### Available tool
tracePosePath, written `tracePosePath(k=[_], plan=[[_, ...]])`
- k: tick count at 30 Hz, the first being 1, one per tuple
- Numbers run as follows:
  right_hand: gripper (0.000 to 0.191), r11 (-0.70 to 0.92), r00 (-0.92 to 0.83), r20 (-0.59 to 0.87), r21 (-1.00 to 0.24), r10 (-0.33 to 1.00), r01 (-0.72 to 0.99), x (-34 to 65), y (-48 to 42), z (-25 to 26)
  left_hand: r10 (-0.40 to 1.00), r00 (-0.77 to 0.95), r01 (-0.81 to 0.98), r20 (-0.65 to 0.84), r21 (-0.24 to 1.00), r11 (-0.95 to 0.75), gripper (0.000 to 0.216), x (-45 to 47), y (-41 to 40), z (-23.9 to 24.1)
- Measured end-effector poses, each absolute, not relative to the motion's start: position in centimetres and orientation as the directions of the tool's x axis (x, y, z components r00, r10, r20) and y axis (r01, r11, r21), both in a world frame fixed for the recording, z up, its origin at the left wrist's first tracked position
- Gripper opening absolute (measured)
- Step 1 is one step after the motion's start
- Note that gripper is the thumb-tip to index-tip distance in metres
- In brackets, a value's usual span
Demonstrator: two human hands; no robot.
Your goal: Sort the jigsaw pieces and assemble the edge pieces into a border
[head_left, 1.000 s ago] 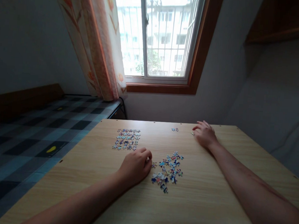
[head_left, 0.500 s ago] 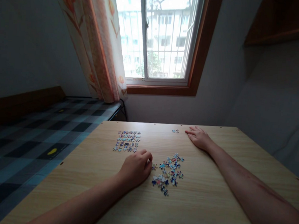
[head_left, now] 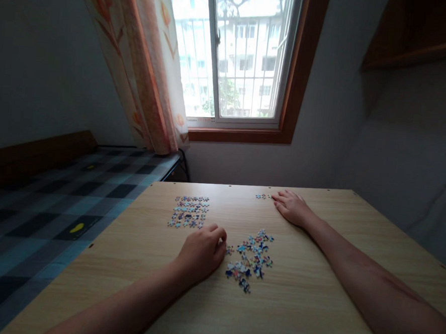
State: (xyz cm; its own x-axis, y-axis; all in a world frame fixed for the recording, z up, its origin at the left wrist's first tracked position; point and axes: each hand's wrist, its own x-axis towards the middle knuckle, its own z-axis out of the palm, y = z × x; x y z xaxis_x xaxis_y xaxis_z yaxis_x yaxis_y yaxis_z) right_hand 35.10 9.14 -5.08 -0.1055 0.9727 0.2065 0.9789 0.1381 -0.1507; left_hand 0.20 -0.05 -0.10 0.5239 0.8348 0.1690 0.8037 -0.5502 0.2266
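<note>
My left hand (head_left: 201,251) rests on the wooden table (head_left: 305,303) with its fingers curled under, right beside a loose pile of colourful jigsaw pieces (head_left: 250,259). What its fingers hold, if anything, is hidden. My right hand (head_left: 290,207) lies flat with fingers stretched out near the table's far edge, its fingertips touching a small joined cluster of pieces (head_left: 261,196). A partly assembled rectangle of puzzle (head_left: 188,211) sits to the far left of my left hand.
A bed with a dark checked cover (head_left: 55,197) adjoins the table's left side. Behind the table are a white wall, a barred window (head_left: 237,52) and a floral curtain (head_left: 146,66). A wooden shelf (head_left: 416,32) hangs at the upper right.
My right hand has slid left along the far edge and flattened, now reaching the small cluster. My left hand has stayed by the loose pile.
</note>
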Motion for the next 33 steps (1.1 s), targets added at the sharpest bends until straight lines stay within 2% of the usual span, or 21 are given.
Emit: tracePosePath(k=[8,14,24,33], plan=[[0.054,0.198,-0.165,0.196,-0.161,0.967,0.967,34.68,9.03,-4.95,0.834,0.524,0.801,0.174,0.230,-0.552,0.012,0.26,-0.11,-0.13],[0.051,0.199,-0.172,0.166,-0.166,0.971,0.966,34.70,8.99,-4.79,0.832,0.525,0.801,0.176,0.226,-0.554,0.013,0.25,-0.09,-0.03],[0.055,0.272,-0.205,0.278,-0.228,0.938,0.935,35.07,9.33,-5.38,0.840,0.514,0.802,0.171,0.252,-0.542,0.011,0.24,-0.20,0.12],[0.052,0.287,-0.214,0.283,-0.247,0.935,0.926,34.95,9.18,-5.28,0.833,0.524,0.788,0.176,0.270,-0.553,0.016,0.09,0.04,-0.06]])
